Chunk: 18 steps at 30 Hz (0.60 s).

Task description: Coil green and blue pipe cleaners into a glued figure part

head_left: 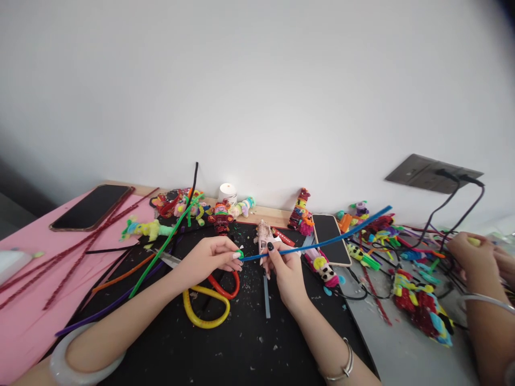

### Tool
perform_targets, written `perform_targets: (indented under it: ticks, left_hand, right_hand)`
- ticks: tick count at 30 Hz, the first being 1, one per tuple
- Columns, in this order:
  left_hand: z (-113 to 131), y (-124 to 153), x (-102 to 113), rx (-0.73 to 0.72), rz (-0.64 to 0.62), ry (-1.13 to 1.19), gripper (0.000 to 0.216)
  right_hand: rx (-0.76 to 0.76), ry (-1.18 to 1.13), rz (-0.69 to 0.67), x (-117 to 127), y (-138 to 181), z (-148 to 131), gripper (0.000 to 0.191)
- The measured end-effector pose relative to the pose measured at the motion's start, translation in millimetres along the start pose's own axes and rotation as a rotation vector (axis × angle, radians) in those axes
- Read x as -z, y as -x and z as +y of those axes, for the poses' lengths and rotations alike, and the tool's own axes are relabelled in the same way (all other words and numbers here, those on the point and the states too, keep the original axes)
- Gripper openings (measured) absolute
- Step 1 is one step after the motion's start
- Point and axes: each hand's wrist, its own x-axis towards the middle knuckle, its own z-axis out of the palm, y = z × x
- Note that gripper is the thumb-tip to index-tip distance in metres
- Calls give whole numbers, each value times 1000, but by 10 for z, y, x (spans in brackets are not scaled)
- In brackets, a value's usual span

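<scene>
Between thumb and fingers, my left hand pinches a small green piece at the near end of a blue pipe cleaner. A short way along, my right hand grips the blue pipe cleaner, whose free end rises to the right. Under my left hand lie scissors with red and yellow handles, blades partly covered by my wrist. Just behind my right hand is a pale pink glue gun, partly hidden, with a translucent glue stick below it.
Pipe-cleaner figures, such as a red one, line the wall. Dark red pipe cleaners and a phone lie left; another phone lies right. Cables run from a wall socket. Another person's hands work at far right.
</scene>
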Motion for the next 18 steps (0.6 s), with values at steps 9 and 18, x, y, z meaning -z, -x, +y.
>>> perform_targets:
  ticks: [9,18]
  left_hand:
    - [12,-12,-10,-26,63,77,24]
    - [45,3,-12,-49,189,179,26]
  right_hand:
    - [18,29,9,-15,20,-28,19]
    - [90,134,-22,-5,40,-27,16]
